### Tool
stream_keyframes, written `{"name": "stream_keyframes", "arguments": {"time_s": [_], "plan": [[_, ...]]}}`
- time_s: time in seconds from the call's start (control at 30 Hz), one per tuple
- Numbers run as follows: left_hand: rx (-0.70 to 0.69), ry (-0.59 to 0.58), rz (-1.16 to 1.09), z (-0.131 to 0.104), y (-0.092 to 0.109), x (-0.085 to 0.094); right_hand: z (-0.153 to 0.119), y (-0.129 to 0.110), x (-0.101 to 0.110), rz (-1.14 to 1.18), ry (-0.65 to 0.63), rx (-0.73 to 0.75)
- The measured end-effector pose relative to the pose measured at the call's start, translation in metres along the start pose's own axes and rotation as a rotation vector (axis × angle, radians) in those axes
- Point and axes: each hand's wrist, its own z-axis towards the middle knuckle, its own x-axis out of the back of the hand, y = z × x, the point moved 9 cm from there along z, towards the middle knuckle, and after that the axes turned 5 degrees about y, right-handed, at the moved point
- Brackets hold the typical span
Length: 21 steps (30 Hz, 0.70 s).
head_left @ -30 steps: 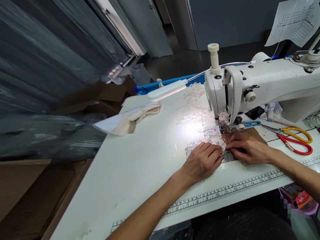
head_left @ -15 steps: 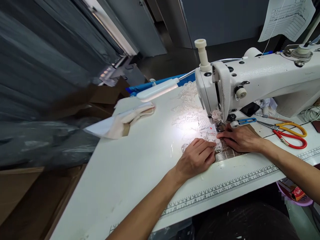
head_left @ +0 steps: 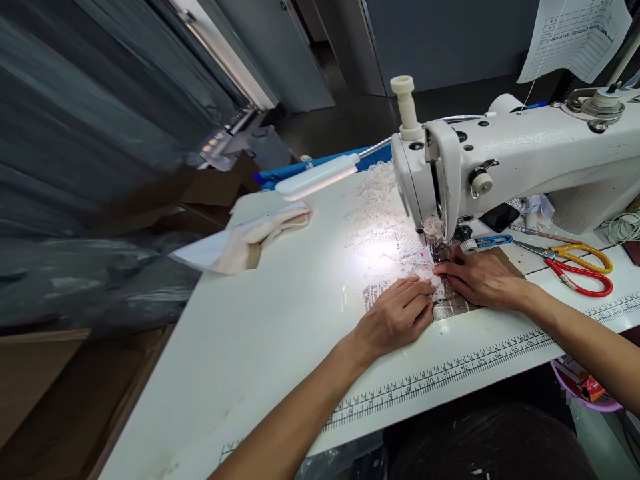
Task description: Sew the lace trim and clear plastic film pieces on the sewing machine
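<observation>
A white sewing machine (head_left: 530, 150) stands at the right, its presser foot (head_left: 440, 252) down by pale lace fabric (head_left: 383, 233). The lace spreads behind and left of the needle under a bright lamp. My left hand (head_left: 400, 312) lies on the near edge of the lace, fingers bent and together. Close to the foot, my right hand (head_left: 477, 277) presses the lace with its fingertips, thumb and forefinger near each other. Whether either hand pinches the fabric is hard to tell. Beneath the right hand lies a brown, shiny sheet (head_left: 455, 307).
Scissors (head_left: 583, 259) with yellow and red handles and a blue thread snipper (head_left: 493, 241) lie right of the needle. A lamp (head_left: 317, 177) reaches over the table (head_left: 260, 347). Folded cream cloth (head_left: 265, 233) rests at the far left edge. A printed ruler runs along the front.
My left hand has shifted very slightly to the right with the lace. The brown sheet's visible near edge has moved a little away. The right hand looks nearly unchanged.
</observation>
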Motion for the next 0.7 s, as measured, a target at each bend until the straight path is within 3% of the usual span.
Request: {"name": "stream_keyframes", "arguments": {"time_s": [0.23, 0.43, 0.53, 0.6, 0.7], "plan": [[-0.001, 0.006, 0.005, 0.000, 0.000, 0.002, -0.003, 0.013, 0.006, 0.183, 0.063, -0.025], [0.003, -0.012, -0.030, 0.001, -0.005, 0.008, -0.003, 0.015, 0.007, 0.160, 0.087, -0.046], [0.074, 0.009, -0.001, 0.001, -0.013, 0.010, -0.004, 0.014, 0.007, 0.136, 0.101, -0.039], [0.141, -0.042, 0.064, -0.001, -0.020, 0.003, -0.005, 0.014, 0.007, 0.109, 0.110, -0.024], [0.207, -0.210, 0.112, -0.009, -0.030, -0.013, -0.007, 0.009, 0.007, 0.073, 0.117, 0.041]]}}
